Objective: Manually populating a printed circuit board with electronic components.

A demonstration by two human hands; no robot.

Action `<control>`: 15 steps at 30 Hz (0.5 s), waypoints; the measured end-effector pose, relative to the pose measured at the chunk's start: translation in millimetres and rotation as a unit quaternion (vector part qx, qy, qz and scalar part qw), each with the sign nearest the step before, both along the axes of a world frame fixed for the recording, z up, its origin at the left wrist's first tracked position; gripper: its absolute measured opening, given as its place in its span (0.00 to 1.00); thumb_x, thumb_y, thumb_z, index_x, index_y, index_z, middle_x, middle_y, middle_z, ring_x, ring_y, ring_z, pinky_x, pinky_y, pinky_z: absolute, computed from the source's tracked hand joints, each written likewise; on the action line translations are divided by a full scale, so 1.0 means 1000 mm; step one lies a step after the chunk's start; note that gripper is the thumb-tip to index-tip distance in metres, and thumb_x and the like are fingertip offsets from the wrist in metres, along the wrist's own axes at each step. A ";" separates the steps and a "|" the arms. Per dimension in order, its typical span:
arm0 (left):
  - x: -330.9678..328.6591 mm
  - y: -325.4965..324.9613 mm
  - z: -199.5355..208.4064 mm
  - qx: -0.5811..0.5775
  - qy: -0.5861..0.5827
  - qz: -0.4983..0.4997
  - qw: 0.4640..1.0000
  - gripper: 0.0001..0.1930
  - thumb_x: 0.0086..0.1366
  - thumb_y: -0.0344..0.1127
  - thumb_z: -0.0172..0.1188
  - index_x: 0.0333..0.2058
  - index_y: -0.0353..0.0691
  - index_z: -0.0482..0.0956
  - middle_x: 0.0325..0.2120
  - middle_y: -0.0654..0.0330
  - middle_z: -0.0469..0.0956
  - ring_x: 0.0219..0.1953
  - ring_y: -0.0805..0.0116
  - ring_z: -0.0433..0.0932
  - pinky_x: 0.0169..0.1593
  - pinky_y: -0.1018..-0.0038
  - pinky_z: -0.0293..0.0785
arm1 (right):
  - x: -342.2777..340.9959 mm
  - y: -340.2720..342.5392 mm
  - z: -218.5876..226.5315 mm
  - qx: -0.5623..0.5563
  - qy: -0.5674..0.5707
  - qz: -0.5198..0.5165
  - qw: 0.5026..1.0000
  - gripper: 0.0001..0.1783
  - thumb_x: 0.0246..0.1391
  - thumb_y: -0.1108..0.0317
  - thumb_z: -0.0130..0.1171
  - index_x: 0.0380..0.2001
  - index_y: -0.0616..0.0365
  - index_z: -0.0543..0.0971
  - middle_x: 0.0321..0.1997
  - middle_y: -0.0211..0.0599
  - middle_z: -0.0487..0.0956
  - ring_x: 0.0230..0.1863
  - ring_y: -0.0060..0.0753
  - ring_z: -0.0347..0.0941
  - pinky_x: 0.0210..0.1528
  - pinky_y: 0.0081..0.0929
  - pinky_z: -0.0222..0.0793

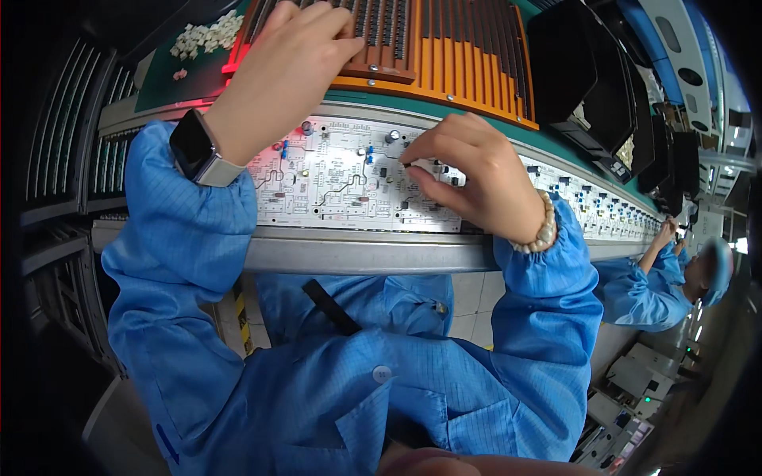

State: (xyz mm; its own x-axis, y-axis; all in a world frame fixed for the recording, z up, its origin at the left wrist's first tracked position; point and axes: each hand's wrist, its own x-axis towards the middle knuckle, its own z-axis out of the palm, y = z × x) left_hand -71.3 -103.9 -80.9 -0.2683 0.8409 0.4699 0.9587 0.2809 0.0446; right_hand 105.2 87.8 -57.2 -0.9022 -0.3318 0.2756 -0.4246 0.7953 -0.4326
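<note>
My left hand (305, 59), with a watch (194, 147) at its wrist, reaches over a brown slotted rack (401, 75) holding rows of small black components. Its fingers are curled, and their tips are partly hidden, so anything in them does not show. Lower and to the right, my right hand (480, 170) hovers over a white circuit board (302, 210). Thumb and forefinger are pinched at a small dark component (408, 164), just above or touching the board. Capacitors, blue parts and other small components stand on the board around the fingertips.
An orange slotted rack (468, 83) adjoins the brown one. Small whitish parts (208, 38) lie heaped on the green mat (163, 83) at the far left. Black bins (591, 87) stand at the right. Further boards (611, 210) run along the metal rail (365, 254) toward a co-worker (655, 293).
</note>
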 end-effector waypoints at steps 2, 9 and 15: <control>0.002 -0.002 0.000 0.007 0.016 0.007 1.000 0.16 0.58 0.24 0.57 0.45 0.37 0.84 0.39 0.60 0.75 0.46 0.61 0.72 0.53 0.69 0.66 | 0.000 -0.012 0.006 -0.022 -0.015 0.010 1.000 0.09 0.46 0.74 0.70 0.34 0.58 0.83 0.35 0.37 0.82 0.39 0.41 0.78 0.44 0.35 0.72; -0.002 -0.001 -0.008 0.070 0.019 -0.014 0.997 0.08 0.59 0.27 0.60 0.37 0.34 0.81 0.37 0.61 0.74 0.42 0.62 0.72 0.51 0.67 0.66 | -0.004 -0.056 -0.007 -0.004 -0.039 0.022 0.999 0.09 0.46 0.72 0.70 0.33 0.55 0.83 0.33 0.34 0.81 0.38 0.39 0.77 0.43 0.35 0.70; -0.007 0.001 -0.002 0.048 -0.019 -0.035 0.998 0.05 0.58 0.30 0.56 0.26 0.39 0.80 0.29 0.61 0.73 0.42 0.63 0.71 0.48 0.66 0.62 | -0.009 -0.071 -0.024 0.012 -0.032 0.014 0.999 0.08 0.45 0.71 0.71 0.31 0.55 0.84 0.31 0.33 0.80 0.36 0.36 0.76 0.43 0.33 0.66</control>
